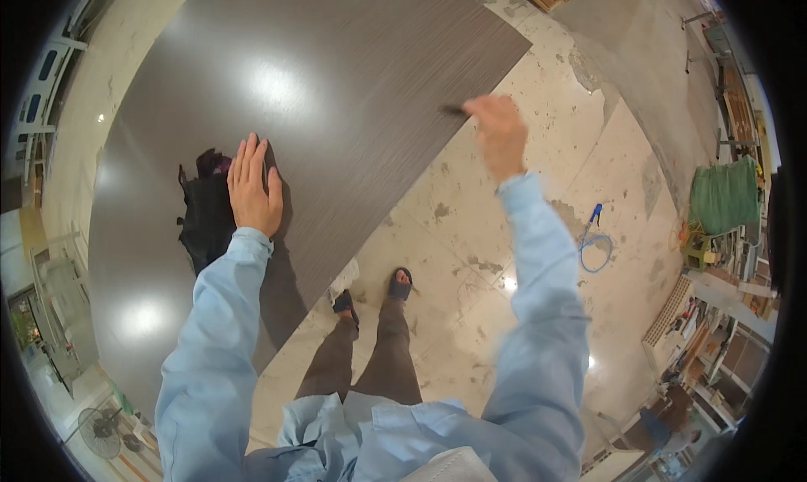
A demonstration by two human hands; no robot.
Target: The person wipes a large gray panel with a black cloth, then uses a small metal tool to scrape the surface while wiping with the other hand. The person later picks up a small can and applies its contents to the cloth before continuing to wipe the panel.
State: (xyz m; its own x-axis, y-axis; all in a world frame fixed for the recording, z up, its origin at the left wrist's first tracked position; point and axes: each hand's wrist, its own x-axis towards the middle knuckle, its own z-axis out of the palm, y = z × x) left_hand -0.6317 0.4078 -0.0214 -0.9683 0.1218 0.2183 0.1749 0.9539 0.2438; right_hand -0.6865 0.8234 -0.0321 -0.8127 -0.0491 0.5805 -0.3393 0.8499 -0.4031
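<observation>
Left hand (253, 192): fingers extended, flat, at the right edge of a crumpled black fabric bundle (204, 221), apparently to steady the broad grey wood-grain panel (361, 70). Right hand (499, 135): fingers closed around a slim, dark, motion-blurred object (454, 110) at the panel's right edge, presumably gripped endwise to leave its tip free.

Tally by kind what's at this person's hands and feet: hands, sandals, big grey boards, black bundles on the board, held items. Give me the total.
Left hand and right hand: 2
Sandals: 2
Grey board: 1
Black bundle: 1
Dark held item, blurred: 1
Total: 7
</observation>
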